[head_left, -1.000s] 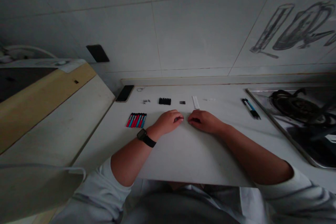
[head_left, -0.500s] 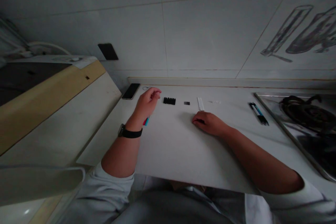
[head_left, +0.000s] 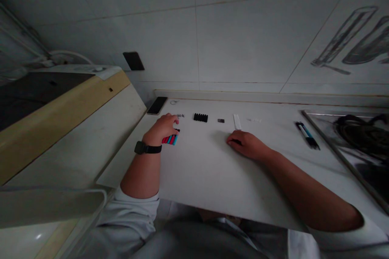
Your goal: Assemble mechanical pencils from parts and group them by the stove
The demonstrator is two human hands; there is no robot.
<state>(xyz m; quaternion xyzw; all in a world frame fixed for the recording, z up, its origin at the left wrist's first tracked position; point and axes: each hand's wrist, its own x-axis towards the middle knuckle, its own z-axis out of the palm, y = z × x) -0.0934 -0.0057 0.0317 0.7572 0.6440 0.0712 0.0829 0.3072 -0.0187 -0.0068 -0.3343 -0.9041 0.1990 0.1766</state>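
Note:
My left hand [head_left: 165, 125] is over the left part of the white counter, its thumb and index finger apart in a curve with nothing seen between them. Red and blue tubes [head_left: 170, 139], like pen barrels, lie in a row beside and partly under it. Just beyond its fingertips are several tiny springs [head_left: 180, 116]. My right hand [head_left: 241, 142] rests on the counter, loosely curled, with no object visible in it. Thin white sticks [head_left: 236, 121] lie right behind its knuckles. Between the hands sit a row of black ribbed pieces [head_left: 201, 117] and small dark pieces [head_left: 221, 120].
Two pens [head_left: 307, 135] lie at the right, beside a gas stove [head_left: 349, 137]. Small pale pieces [head_left: 257, 120] sit right of the white sticks. A phone [head_left: 157, 105] and a thin ring [head_left: 174, 102] are at the back left. A tiled wall [head_left: 237, 44] rises behind.
My left hand has drawn back toward the left and its fingers have parted, uncovering the springs and more of the red and blue tubes. My right hand stays put; the view has shifted slightly.

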